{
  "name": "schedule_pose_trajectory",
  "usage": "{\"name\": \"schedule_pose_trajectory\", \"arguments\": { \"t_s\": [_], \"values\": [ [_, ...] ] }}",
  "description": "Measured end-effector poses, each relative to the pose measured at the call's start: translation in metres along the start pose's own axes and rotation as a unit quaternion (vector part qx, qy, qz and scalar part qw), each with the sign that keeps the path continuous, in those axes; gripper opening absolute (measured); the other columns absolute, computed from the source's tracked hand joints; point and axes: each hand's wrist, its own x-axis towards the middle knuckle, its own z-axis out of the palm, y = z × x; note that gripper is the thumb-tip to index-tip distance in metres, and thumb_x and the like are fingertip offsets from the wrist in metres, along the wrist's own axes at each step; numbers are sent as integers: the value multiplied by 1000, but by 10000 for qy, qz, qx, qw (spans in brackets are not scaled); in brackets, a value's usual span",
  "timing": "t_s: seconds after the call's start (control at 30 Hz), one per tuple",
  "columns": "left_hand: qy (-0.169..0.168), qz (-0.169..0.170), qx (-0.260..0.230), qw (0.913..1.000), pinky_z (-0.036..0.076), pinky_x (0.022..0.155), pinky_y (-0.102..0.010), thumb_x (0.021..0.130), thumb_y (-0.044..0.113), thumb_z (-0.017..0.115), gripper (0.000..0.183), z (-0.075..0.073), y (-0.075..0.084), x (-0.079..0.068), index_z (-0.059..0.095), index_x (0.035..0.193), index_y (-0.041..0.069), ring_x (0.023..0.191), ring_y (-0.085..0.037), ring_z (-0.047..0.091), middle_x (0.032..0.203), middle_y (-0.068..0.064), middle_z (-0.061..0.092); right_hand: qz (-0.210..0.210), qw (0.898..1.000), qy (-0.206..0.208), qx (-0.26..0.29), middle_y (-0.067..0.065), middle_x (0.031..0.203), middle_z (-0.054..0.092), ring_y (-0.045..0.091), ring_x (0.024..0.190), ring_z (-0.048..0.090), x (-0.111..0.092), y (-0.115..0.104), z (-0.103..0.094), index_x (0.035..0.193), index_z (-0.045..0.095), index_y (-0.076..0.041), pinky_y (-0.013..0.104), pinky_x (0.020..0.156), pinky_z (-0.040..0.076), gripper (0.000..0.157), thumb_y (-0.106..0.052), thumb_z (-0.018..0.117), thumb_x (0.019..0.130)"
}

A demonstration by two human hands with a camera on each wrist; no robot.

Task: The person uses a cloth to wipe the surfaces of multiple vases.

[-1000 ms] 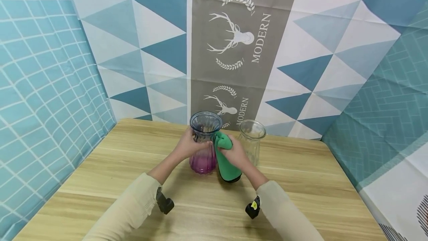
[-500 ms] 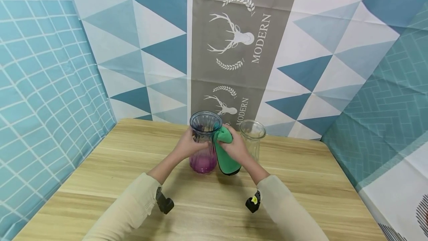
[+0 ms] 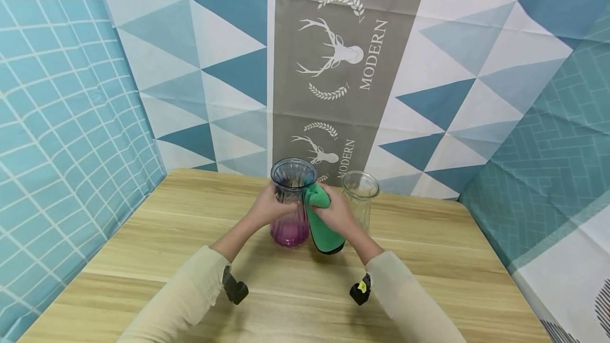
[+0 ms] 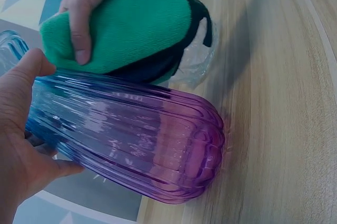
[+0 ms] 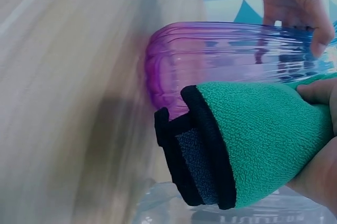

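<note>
A ribbed glass vase (image 3: 289, 226), blue at the neck and fading to pink-purple at the base, stands upright near the back of the table. My left hand (image 3: 270, 206) grips it around the neck from the left. In my right hand (image 3: 337, 210) is a folded green cloth (image 3: 325, 234) with a black edge, held against the vase's right side below the rim. The left wrist view shows the cloth (image 4: 126, 32) lying along the vase (image 4: 131, 134), the thumb pressed on it. A clear glass vase (image 3: 360, 187) stands just right of my right hand, partly hidden by it.
The wooden table (image 3: 286, 300) ends at a patterned wall cloth (image 3: 229, 94) close behind the vases. Blue tile-patterned cloth (image 3: 62, 120) hangs along the left side, teal cloth (image 3: 562, 168) on the right. A black wrist camera (image 3: 360, 290) sits below the right sleeve.
The right hand and green cloth have shifted slightly up and down along the vase's side. The left hand and both vases look unmoved.
</note>
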Motion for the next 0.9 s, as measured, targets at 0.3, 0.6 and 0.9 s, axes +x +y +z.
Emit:
{"name": "schedule_pose_trajectory", "arguments": {
  "t_s": [0.3, 0.6, 0.9],
  "values": [
    [-69, -46, -180, 9998, 44, 101, -47, 72, 11, 72, 77, 1, 1, 0, 35, 139, 5, 122, -34, 50, 131, -19, 52, 284, 9990, -338, 19, 15, 116, 63, 29, 100, 59, -9, 17, 9, 130, 53, -10, 39, 77, 53, 53, -7, 70, 80],
    [-76, 26, -161, 9998, 44, 101, -46, 72, 11, 72, 76, 0, 0, 0, 35, 138, 5, 120, -33, 52, 129, -19, 55, 507, 9975, -460, -168, 17, 109, 64, 29, 94, 60, -15, 26, 17, 126, 55, -6, 36, 72, 53, 50, -5, 70, 79],
    [-166, 83, -201, 9996, 38, 106, -50, 72, 15, 74, 78, 0, -2, 1, 35, 139, 7, 125, -34, 47, 131, -18, 53, 575, 9964, -536, -305, 18, 113, 63, 32, 100, 60, -19, 29, 21, 129, 54, -8, 39, 76, 53, 52, -6, 70, 80]
  ]
}}
